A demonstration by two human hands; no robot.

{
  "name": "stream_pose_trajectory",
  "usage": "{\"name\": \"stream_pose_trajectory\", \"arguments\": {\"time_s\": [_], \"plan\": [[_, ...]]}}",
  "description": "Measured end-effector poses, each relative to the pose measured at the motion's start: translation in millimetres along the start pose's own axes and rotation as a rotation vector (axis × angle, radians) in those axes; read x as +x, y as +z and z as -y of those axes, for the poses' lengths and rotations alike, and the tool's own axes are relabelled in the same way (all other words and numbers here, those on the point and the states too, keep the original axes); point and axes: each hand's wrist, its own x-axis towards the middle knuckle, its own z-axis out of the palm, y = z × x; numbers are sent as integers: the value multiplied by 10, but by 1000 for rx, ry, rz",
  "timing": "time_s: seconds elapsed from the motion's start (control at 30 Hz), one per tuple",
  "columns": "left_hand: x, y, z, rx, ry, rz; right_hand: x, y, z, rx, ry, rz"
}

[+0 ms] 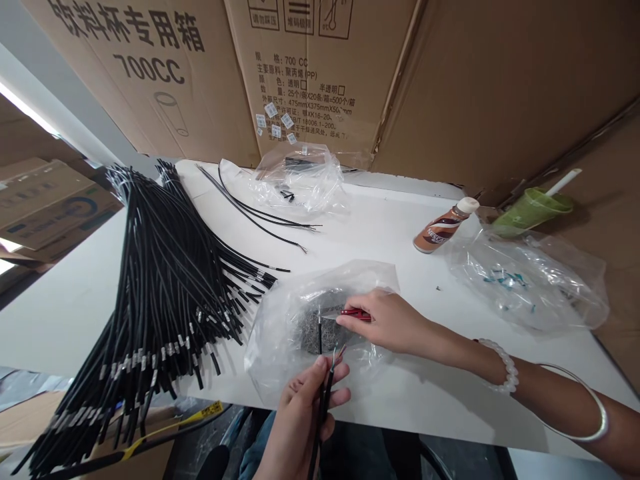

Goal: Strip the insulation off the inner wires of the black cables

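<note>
My left hand (310,400) is closed around a black cable (320,343), with two cable ends rising from the fingers. One end points upward and shows a silvery tip; the other shows thin coloured wires (338,355). My right hand (387,320) grips a small red-handled knife (356,314), its blade pointing left, close to the silvery tip. Whether the blade touches it I cannot tell. Beneath both hands lies an opened clear plastic bag (270,340) holding a tangle of fine grey scraps (309,331).
A large bundle of black cables (155,267) covers the table's left side. Several loose cables (250,212) and another clear bag (320,183) lie behind. To the right are a brown bottle (440,230), a green cup (530,210) and a plastic bag (540,287). Cardboard boxes (320,87) wall the back.
</note>
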Motion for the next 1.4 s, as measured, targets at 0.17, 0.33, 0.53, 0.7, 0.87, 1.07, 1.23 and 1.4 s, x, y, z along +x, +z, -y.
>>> {"name": "stream_pose_trajectory", "arguments": {"time_s": [0.17,0.33,0.53,0.7,0.87,1.07,1.23,1.4], "plan": [[-36,-6,-26,-1,-15,-8,-56,144,-82,115,36,-39],[-40,-16,-17,-22,-10,15,-95,242,-153,152,20,-59],[-32,-18,2,-38,-5,29,-126,240,-141,141,0,-66],[-20,-15,3,-13,-8,41,-135,239,-100,117,0,-59],[15,-42,52,24,7,89,-138,277,-29,106,9,-46],[30,-73,78,47,24,101,-114,283,19,123,3,-34],[11,-75,68,40,33,103,-157,196,-29,97,5,-66],[-15,-78,74,37,22,95,-206,189,-87,71,-2,-65]]}}
